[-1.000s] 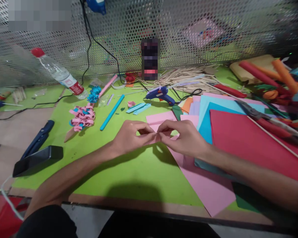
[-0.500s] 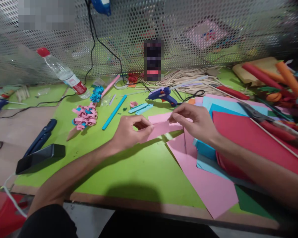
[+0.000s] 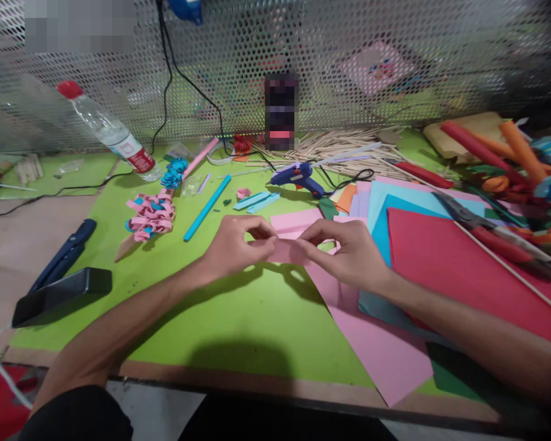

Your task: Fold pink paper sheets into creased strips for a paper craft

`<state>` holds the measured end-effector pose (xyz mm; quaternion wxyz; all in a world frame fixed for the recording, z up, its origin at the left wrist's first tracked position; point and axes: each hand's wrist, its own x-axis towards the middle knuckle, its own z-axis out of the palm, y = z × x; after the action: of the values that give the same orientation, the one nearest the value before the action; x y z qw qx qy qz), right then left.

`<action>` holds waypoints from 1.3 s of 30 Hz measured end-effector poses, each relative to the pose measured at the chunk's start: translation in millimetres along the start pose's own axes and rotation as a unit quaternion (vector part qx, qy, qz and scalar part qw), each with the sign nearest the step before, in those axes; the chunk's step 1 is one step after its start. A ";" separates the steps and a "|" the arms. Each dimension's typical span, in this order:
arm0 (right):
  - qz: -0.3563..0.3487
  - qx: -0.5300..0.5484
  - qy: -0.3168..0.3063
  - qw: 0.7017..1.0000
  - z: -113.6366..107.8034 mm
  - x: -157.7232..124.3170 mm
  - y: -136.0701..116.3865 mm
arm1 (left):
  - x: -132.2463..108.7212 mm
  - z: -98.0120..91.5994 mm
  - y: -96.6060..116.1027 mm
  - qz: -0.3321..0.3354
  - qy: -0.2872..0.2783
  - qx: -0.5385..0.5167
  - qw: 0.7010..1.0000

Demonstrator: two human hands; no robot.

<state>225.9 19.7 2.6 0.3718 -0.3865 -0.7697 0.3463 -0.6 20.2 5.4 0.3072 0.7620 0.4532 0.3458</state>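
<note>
You are pinching a pink paper strip (image 3: 285, 250) between your left hand (image 3: 233, 246) and right hand (image 3: 349, 252); its long axis is running nine to three o'clock, above the green mat (image 3: 239, 312).

Glue gun (image 3: 298, 177) lies behind the paper sheets (image 3: 441, 257); bottle (image 3: 112, 135) far left; stapler (image 3: 59, 294) near edge.

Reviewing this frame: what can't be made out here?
- Head view: how the pink paper strip is folded; the left hand and right hand cover its ends.
- The upright object at the mesh: blurred out.
- The red sheet hides the sheets beneath it.
- The stick pile: too fine to count.
</note>
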 end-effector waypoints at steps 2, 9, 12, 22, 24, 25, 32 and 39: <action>0.014 0.015 0.027 0.999 -5.6 2.5 2.3 | 5.6 -7.2 -16.3 -0.018 0.016 0.012 1.000; 0.057 0.038 0.037 0.997 -7.7 5.4 18.8 | 10.3 -9.5 -34.7 -0.065 0.042 -0.058 0.995; 0.058 0.054 0.010 0.997 2.7 0.6 20.7 | 2.5 2.2 -18.2 -0.031 -0.027 -0.036 0.999; 0.052 0.045 0.029 0.997 1.2 -4.3 11.3 | -8.7 13.7 -20.8 -0.053 -0.054 -0.032 0.997; 0.055 0.045 0.067 0.995 -6.9 -0.9 13.9 | -10.8 9.3 -32.7 -0.076 -0.033 -0.033 0.996; 0.060 0.048 0.087 0.993 -10.8 0.6 15.7 | -12.6 7.0 -38.4 -0.090 -0.011 -0.033 0.995; 0.093 0.094 0.044 0.990 -6.0 -1.4 19.3 | -31.1 16.4 -41.8 -0.144 0.046 -0.156 0.976; 0.182 0.188 -0.072 0.963 4.8 -1.2 24.4 | -38.2 34.0 -38.2 -0.170 0.048 -0.182 0.967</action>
<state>230.6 28.8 -20.1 0.3121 -0.4176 -0.6321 0.5732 -4.8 -4.2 -53.4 0.4733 0.5876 0.5193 0.4014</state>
